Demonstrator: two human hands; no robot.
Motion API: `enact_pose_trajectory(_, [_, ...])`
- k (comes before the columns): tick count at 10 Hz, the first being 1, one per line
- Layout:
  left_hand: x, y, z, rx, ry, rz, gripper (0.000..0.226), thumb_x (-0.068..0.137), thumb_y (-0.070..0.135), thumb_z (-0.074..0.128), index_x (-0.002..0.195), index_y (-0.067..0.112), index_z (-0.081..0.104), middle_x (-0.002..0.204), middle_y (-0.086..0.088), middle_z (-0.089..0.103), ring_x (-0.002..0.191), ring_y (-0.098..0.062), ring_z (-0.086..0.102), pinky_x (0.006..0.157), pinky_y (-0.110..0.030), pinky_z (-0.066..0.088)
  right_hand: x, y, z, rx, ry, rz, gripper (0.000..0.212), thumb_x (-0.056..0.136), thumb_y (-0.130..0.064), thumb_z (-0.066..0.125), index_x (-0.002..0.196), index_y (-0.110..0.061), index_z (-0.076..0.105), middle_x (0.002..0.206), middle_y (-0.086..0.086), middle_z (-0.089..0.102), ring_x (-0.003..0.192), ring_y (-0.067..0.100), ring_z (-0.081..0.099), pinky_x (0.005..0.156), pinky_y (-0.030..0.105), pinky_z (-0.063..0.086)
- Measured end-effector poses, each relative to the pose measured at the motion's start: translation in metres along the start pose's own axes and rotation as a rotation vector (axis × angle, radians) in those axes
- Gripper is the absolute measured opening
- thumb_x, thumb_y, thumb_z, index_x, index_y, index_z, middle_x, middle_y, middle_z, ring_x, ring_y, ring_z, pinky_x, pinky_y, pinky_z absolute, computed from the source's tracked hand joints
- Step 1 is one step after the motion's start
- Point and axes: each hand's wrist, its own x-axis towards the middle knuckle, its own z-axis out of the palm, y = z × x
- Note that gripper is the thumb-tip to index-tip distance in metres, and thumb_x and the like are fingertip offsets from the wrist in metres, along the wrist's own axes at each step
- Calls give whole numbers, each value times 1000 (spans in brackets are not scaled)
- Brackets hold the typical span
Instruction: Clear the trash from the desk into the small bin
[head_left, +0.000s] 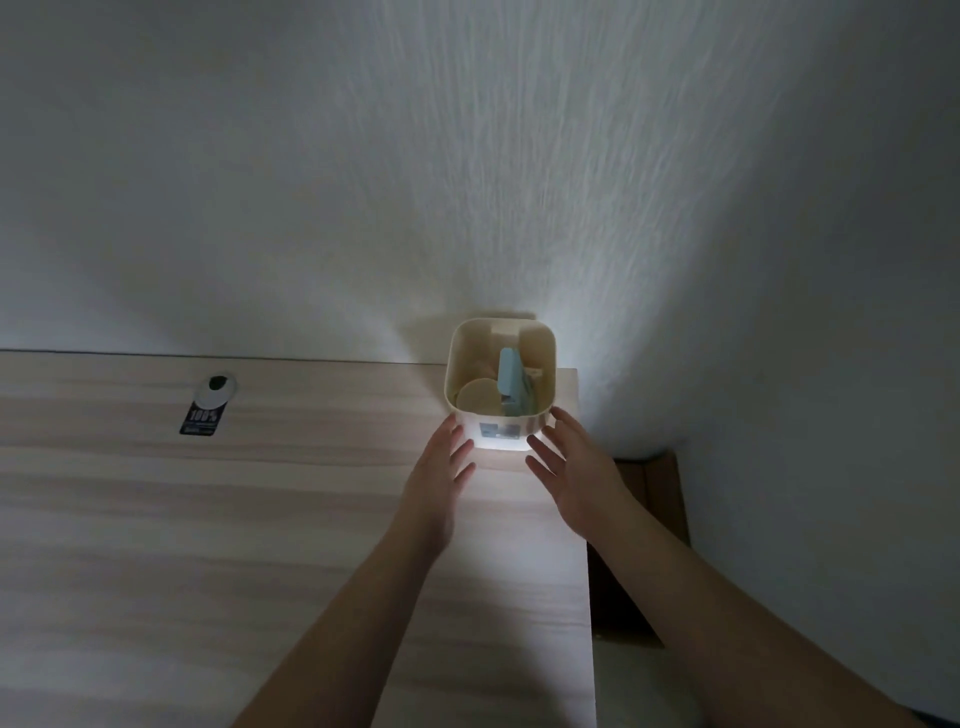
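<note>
The small cream bin (501, 374) stands upright at the far right corner of the wooden desk (208, 519), close against the white wall (467, 156). A bright patch of light falls on its near face, where a small label (498, 430) shows (its print is too blurred to read). Inside the bin lie a pale blue item (511, 384), tilted toward the near wall, and at least one round beige piece (478, 396) beside it on the left.

The left hand (439, 462) is stretched forward with fingers straight and spread, fingertips just beside the bin's near left corner; whether they touch it cannot be told. The right hand (566, 457) is likewise released, fingers extended and parted, just beside the near right corner. Neither hand grasps anything. Both forearms are bare and reach in from the lower edge of the view.

Well apart to the left, near the desk's back edge, a round cable grommet (221, 387) is set in the surface, with a black tag (200, 420) printed "100%" lying just in front of it. Right of the desk, a brown wooden surface (660, 493) shows lower down.
</note>
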Motion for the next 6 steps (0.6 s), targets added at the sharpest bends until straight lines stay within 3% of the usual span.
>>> enact_pose_trajectory(1, [6,14,6,1,-15,-22,44,109,11,36,153,10,33,158,-10,38,143,-27,41,110,-39,40,10,-3,0,-29,-99,-25,34,99,-32,42,133,-30,42,138,-4,44,128,20,46,104,40,41])
enact_pose_trajectory(2, [7,22,13,32,18,-13,43,107,5,37,150,5,33,158,-15,38,142,-30,43,102,-36,43,14,-3,2,-123,-165,-17,28,90,-35,48,117,-39,46,130,-12,46,131,17,39,113,42,31])
enact_pose_trajectory(3, [4,25,17,-2,66,-11,41,108,9,38,148,3,36,155,-17,41,140,-33,44,104,-42,42,22,-3,-2,-60,-139,-30,28,103,-19,34,125,-33,45,141,-6,45,134,19,38,113,39,31])
enact_pose_trajectory(5, [-2,26,15,-31,36,-26,38,107,8,40,145,9,40,153,-16,43,139,-31,45,108,-44,41,22,-15,7,-73,-4,-39,37,100,-17,47,137,-16,46,148,12,42,136,29,42,98,34,44])
enact_pose_trajectory(6, [3,25,18,-10,9,-37,36,108,12,40,143,14,40,154,-13,43,139,-28,44,107,-42,41,19,-23,4,-83,-70,-9,41,101,-12,45,141,-19,39,149,9,39,138,30,39,110,39,39])
